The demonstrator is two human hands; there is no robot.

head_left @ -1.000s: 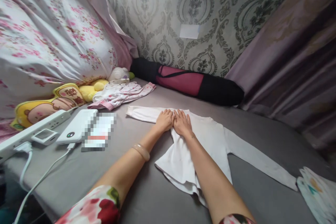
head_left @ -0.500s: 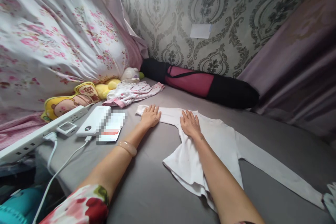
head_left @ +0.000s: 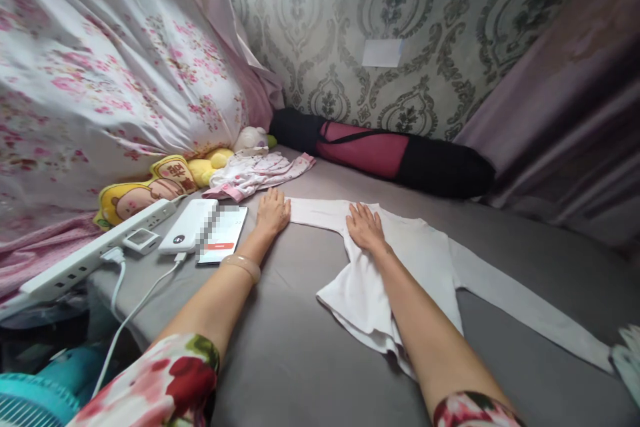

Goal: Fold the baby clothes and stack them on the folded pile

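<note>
A white long-sleeved shirt (head_left: 425,257) lies on the grey sheet (head_left: 280,347), its right sleeve stretched out and its lower left hem folded and rumpled. My left hand (head_left: 273,211) rests flat over the end of the left sleeve and hides the cuff. Near the left shoulder of the shirt, my right hand (head_left: 366,227) lies flat with its fingers spread. Neither hand grips the cloth.
To the left are a power strip (head_left: 100,251), a white power bank (head_left: 187,227) with a cable and a phone (head_left: 225,237). Behind lie crumpled patterned clothes (head_left: 250,173), plush toys (head_left: 210,165) and a black and pink long bag (head_left: 365,150). A turquoise fan (head_left: 35,400) stands lower left.
My left hand has slid left along the sleeve to its end, now covering the cuff. My right hand stays at the shoulder. The view has shifted slightly.
</note>
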